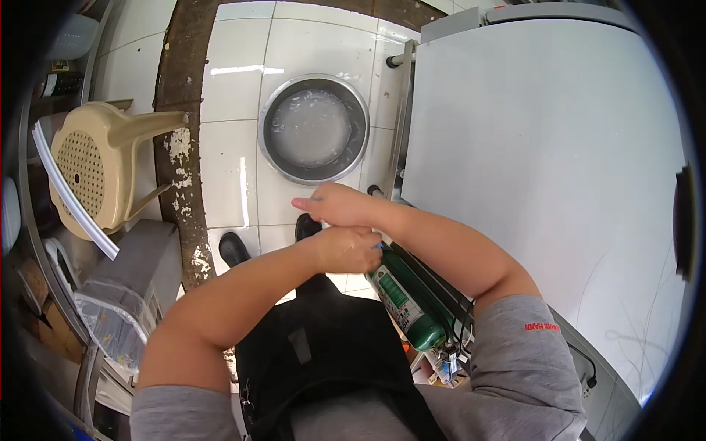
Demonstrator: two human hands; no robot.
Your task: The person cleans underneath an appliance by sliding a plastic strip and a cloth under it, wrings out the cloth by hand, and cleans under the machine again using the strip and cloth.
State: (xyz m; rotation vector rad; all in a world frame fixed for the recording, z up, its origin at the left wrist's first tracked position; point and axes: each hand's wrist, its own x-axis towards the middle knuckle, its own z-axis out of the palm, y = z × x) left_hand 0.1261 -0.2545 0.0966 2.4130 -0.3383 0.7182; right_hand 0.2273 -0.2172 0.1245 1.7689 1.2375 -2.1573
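Green cylinder [421,320], its label [398,295] too small for reading, near left hand [349,249] | left fingers curled, right hand [334,205] one digit extended; whether holding, cannot tell | metal basin [268,163] ahead, on floor | red sleeve letters [541,326] unclear

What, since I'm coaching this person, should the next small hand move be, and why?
Probably draw the bare left hand back toward the person's own left, uncrossing the hands. It appears right beside the glossy green cylinder with a printed label, while the bare right hand crosses ahead of it, just short of the round grey metal basin in this view.
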